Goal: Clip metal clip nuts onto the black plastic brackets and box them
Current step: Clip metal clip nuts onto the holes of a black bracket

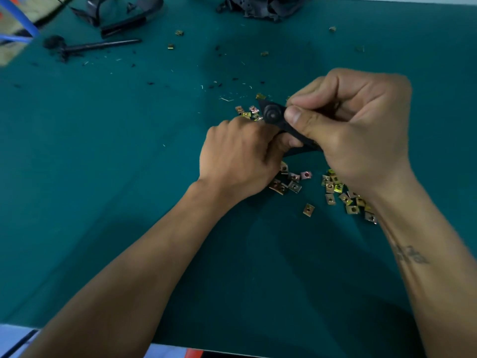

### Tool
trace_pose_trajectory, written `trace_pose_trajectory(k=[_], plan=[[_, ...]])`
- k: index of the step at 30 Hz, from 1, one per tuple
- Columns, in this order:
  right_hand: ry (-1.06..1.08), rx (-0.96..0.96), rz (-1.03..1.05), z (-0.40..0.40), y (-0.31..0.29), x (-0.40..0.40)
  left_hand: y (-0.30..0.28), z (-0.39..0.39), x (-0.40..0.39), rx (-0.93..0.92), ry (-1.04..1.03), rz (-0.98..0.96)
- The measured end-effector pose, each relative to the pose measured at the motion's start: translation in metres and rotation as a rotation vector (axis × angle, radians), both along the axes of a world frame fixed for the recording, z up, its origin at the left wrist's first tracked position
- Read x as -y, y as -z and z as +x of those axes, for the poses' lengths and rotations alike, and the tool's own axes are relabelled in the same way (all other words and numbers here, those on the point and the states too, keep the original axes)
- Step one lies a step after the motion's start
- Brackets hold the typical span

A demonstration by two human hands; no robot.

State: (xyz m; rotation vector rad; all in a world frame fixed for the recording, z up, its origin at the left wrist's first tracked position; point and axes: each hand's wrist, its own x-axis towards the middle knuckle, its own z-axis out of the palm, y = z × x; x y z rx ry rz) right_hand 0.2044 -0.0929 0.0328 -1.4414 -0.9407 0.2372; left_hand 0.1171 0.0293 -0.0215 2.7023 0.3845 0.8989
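Holding one black plastic bracket [276,117] between both hands above the green table mat [103,177], we are working over a scatter of metal clip nuts [335,187]. Our left hand [237,156] is gripping the lower end of the bracket, its fingers curled round the part with the knuckles turned up toward the camera and one fingertip showing just under the black plastic. Our right hand [361,130] is pinching the upper edge of the bracket, with the thumb lying flat on the near face beside the round boss and the index finger bent over the far edge; the remaining fingers are curled into the palm. We cannot tell whether a clip nut is sitting under the right fingertips, since the thumb is covering that spot. Loose clip nuts are lying directly below the fingers of both hands, a small group just beyond the left knuckles, and a larger spread is running under the right wrist. A single clip nut [308,210] is lying apart from the rest, nearer to us than the left fingers. Well beyond the fingers, at the far edge of the mat, more black plastic parts [260,6] are piled, and a dark rod-shaped tool [100,45] is resting to the far left among black shavings.
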Motion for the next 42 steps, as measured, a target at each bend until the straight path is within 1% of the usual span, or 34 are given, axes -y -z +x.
trace_pose_trajectory(k=[3,6,9,12,16,20,23,25,27,29,32,34,35,38,40,42], plan=[[0.005,-0.013,0.083,-0.009,0.000,-0.001,-0.002,-0.003,0.001,0.098,-0.007,-0.042],[0.031,0.009,0.120,-0.012,0.001,-0.001,-0.002,-0.005,0.001,0.104,-0.032,-0.020],[0.089,0.092,0.130,-0.017,0.004,-0.003,-0.002,-0.005,0.003,0.144,-0.031,0.018],[0.105,0.196,0.109,-0.019,0.003,-0.006,-0.004,-0.005,0.005,0.183,-0.025,0.013],[0.149,0.320,0.088,-0.020,0.000,-0.013,-0.005,-0.006,0.004,0.191,-0.038,-0.002],[0.285,0.379,0.086,-0.024,0.001,-0.020,-0.002,-0.005,0.001,0.120,-0.122,-0.061],[0.386,0.444,0.113,-0.025,0.007,-0.023,-0.006,-0.003,0.001,-0.023,-0.162,-0.082],[0.439,0.549,0.122,-0.026,0.011,-0.025,-0.007,-0.001,0.000,-0.106,-0.177,-0.081],[0.484,0.640,0.127,-0.026,0.014,-0.028,-0.006,0.000,-0.002,-0.129,-0.178,-0.087],[0.504,0.666,0.140,-0.024,0.017,-0.030,-0.006,0.000,-0.002,-0.123,-0.166,-0.078],[0.454,0.592,0.167,-0.019,0.021,-0.027,-0.007,-0.003,0.000,-0.045,-0.147,-0.083],[0.363,0.480,0.157,-0.015,0.022,-0.023,-0.010,-0.004,0.002,0.045,-0.115,-0.070],[0.309,0.409,0.134,-0.012,0.021,-0.020,-0.009,-0.003,0.002,0.056,-0.088,-0.063],[0.164,0.176,0.003,0.004,0.018,-0.003,-0.002,-0.001,0.003,-0.001,-0.049,0.007],[0.091,0.138,-0.150,0.017,0.015,0.010,0.001,0.002,0.002,-0.048,-0.049,0.047],[0.052,0.136,-0.242,0.025,0.012,0.018,0.002,0.003,0.001,-0.096,-0.051,0.068]])
